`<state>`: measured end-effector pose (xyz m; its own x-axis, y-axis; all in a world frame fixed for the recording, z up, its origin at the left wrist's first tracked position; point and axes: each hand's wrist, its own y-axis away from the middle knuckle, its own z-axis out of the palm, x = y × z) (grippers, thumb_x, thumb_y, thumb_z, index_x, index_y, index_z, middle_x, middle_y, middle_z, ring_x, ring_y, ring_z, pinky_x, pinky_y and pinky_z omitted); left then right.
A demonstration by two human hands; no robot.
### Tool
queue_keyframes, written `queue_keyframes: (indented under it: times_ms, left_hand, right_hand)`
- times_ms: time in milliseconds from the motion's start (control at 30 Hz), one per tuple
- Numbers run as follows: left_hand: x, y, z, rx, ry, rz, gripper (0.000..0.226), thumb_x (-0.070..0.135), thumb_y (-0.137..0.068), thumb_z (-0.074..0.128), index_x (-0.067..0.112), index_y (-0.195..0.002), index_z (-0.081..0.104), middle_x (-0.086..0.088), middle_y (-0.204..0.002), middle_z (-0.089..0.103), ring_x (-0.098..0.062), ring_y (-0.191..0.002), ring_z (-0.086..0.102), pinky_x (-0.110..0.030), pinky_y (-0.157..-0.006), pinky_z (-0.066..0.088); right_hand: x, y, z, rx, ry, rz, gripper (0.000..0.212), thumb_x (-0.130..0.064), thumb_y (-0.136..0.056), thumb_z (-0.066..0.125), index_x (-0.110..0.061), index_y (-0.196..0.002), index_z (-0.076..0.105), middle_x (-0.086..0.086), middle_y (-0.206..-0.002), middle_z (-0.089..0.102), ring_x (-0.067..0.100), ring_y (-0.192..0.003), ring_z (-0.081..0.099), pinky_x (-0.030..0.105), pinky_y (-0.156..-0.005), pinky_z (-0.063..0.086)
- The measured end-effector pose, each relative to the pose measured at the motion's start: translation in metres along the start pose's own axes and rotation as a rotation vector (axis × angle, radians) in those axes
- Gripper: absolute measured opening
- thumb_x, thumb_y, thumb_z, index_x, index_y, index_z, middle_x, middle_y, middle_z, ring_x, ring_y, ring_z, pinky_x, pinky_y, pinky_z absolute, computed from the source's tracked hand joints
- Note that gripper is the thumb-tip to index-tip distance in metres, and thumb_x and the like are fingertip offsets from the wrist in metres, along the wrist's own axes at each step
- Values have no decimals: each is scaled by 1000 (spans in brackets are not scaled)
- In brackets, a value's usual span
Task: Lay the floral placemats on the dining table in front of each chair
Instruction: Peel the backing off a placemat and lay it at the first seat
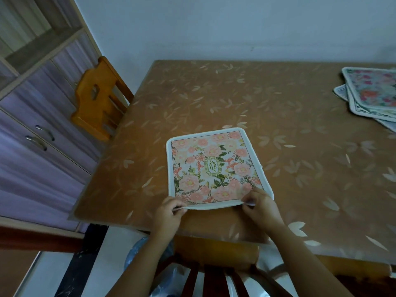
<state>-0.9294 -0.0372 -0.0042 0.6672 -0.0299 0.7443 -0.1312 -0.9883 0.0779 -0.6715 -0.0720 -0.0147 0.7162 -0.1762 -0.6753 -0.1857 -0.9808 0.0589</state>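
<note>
A pink floral placemat (214, 166) with a white border lies flat on the dining table (278, 116), near the table's front edge. My left hand (169, 211) pinches the mat's near left corner. My right hand (260, 207) pinches the near right corner, and the near edge is lifted slightly off the table. A dark wooden chair (214, 279) stands directly below the mat, its back at the bottom of the view. A stack of several more floral placemats (372, 95) lies at the table's far right.
A second, light wooden chair (100, 97) is tucked in at the table's left side. A cabinet with purple doors (38, 133) stands along the left wall. A white wall runs behind the table. A plastic bag (150, 254) lies on the floor under my arms.
</note>
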Motion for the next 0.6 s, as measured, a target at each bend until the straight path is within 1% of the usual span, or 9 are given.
queue_keyframes:
  times_ms: [67,133,200,333,400,500,600]
  left_hand:
    - [1,-3,4,-32,-35,19,6,1,-79,66,6,-82,66,1,-86,57,-5,-76,52,-2,-66,38]
    - [2,-7,8,-49,-44,30,8,-1,-79,65,6,-83,66,2,-87,55,-3,-77,52,0,-67,37]
    - [0,-10,11,-58,-59,22,9,-3,-78,65,6,-82,66,1,-87,54,-5,-76,51,2,-67,35]
    - [-9,-9,15,-99,-125,27,10,-5,-78,65,6,-79,64,-2,-89,53,-12,-81,54,-5,-70,35]
    - [-13,-9,16,-89,-177,76,10,-5,-77,66,5,-78,65,-4,-88,56,-13,-83,52,-6,-71,33]
    - [-18,-10,16,-81,-287,147,8,2,-77,68,9,-78,66,-2,-88,61,-16,-85,50,-20,-73,34]
    - [-20,-10,16,-67,-311,146,8,6,-77,69,13,-77,65,1,-87,62,-19,-86,51,-26,-73,35]
  right_hand:
    - [7,8,-1,5,17,21,9,-5,-70,70,-12,-75,67,-8,-82,54,9,-75,52,17,-61,40]
    - [11,16,2,24,25,38,8,-5,-71,70,-11,-75,68,-6,-82,55,9,-75,51,13,-59,37]
    - [12,22,7,41,25,50,7,-4,-71,69,-9,-75,67,-1,-83,58,14,-78,53,18,-63,40]
    - [13,28,10,36,48,8,6,-2,-72,68,-6,-76,65,8,-86,62,25,-84,56,30,-69,44]
    - [17,32,5,31,96,-31,6,-2,-72,69,-5,-77,65,11,-86,62,29,-85,56,34,-69,45]
    - [27,39,-6,70,175,-44,10,-1,-69,72,-4,-76,66,14,-83,62,34,-81,56,42,-65,48]
    - [33,43,-13,99,209,-42,15,0,-65,76,-4,-76,67,15,-79,62,37,-74,56,45,-61,49]
